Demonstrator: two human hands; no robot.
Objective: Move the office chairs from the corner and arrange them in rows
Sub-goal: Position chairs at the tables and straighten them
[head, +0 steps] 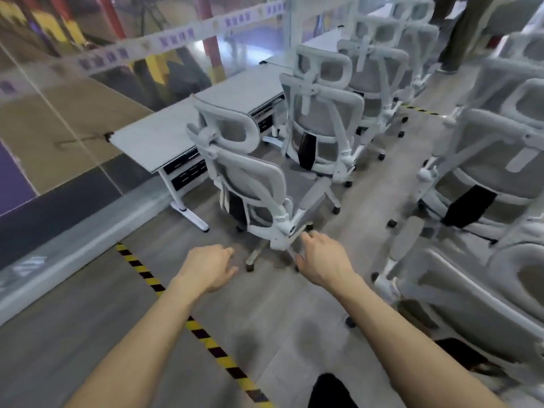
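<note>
both hands reach out loose and empty, left hand [210, 267] apart from, right hand [322, 260] just beside the armrest of the nearest office chair [250, 184], which stands skewed by the desk [153, 139], so a one-sided shove could spin it into the neighbouring chair [321, 128].

You stand on a floor [88, 334] of grey wood-look planks, crossed by a diagonal strip of yellow-and-black hazard tape [206, 343]. A second short strip [421, 109] lies farther off to your right. On your left a glass wall [59, 113] rises from a pale grey base ledge [73, 240], with a band of white-and-purple stickers [176, 36] running across it. Through the glass you see a red column [213, 45] and blurred yellow and purple surfaces. Along the glass stand white-framed desks: the nearer desk [153, 139] has dark drawer fronts [188, 172] under its grey top, and the farther desk [244, 89] sits just beyond it.
</note>
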